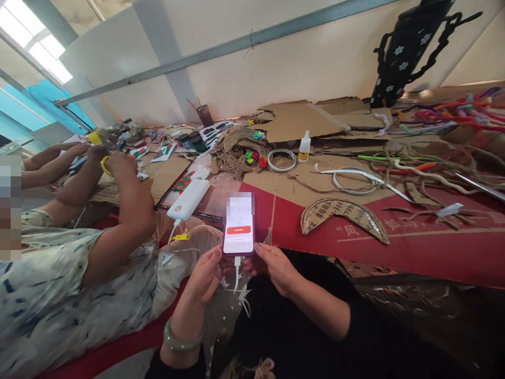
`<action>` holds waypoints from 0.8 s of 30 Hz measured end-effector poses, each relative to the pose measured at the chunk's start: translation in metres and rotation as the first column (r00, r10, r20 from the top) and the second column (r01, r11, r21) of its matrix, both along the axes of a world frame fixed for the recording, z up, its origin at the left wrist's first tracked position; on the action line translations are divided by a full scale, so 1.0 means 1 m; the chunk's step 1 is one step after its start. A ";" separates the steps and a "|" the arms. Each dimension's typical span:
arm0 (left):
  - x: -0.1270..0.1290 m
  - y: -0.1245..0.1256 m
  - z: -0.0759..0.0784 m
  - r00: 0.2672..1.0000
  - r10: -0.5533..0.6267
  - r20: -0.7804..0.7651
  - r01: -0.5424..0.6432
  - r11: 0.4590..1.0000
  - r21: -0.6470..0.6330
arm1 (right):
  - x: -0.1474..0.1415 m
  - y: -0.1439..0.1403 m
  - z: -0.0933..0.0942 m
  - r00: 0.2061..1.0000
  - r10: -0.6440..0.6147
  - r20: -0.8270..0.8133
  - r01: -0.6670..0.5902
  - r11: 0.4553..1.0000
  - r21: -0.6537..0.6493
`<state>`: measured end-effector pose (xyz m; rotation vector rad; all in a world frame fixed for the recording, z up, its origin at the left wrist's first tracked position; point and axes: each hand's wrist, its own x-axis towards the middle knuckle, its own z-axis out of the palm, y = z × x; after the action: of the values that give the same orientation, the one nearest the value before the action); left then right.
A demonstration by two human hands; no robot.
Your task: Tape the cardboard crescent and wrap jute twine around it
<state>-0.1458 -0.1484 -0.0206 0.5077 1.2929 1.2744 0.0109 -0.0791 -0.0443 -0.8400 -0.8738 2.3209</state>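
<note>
Craft supplies crowd a red-covered worktable point(292, 234), where a co-worker's arm point(132, 208) bends at left, near a white power bank point(191, 199); at centre, before the near edge, the left hand point(205, 273) grips a lit phone point(238, 239) by its lower left corner, a white cable point(237, 276) below best left slack, the right hand point(278, 269) pinching the opposite corner, underside fingers hard to make out; even, light thumb pressure suits this hold. Farther right lies a cardboard crescent point(344, 215).

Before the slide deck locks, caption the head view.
Left hand and right hand hold a phone with a white cable plugged in, at a cluttered table.
</note>
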 end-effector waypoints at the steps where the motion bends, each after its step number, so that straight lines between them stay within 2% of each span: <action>1: 0.003 -0.004 -0.002 1.000 0.017 0.004 -0.017 1.000 0.006 | -0.002 -0.001 0.000 1.000 -0.009 -0.007 0.009 1.000 0.004; 4: 0.008 -0.019 -0.007 0.999 0.034 -0.023 -0.035 0.999 -0.031 | -0.011 -0.004 -0.002 1.000 -0.010 0.008 0.010 0.999 0.047; 7: 0.005 -0.028 -0.008 0.994 0.084 -0.073 -0.090 0.993 -0.080 | -0.021 -0.004 -0.004 0.997 0.020 0.068 -0.030 0.988 0.154; 11: -0.009 -0.026 -0.009 0.978 0.163 -0.131 -0.172 0.983 -0.059 | -0.037 0.000 -0.007 0.987 0.057 0.148 -0.096 0.958 0.271; 15: -0.021 -0.018 -0.006 0.967 0.191 -0.170 -0.203 0.978 -0.052 | -0.054 0.008 -0.006 0.976 0.072 0.207 -0.141 0.931 0.338; 24: -0.035 -0.009 0.008 0.950 0.262 -0.173 -0.274 0.960 -0.053 | -0.086 0.016 -0.005 0.971 0.102 0.216 -0.170 0.932 0.321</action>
<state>-0.1804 -0.1572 -0.0131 0.3972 1.5851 1.4231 -0.0750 -0.0632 -0.0498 -0.8892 -1.4110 2.1345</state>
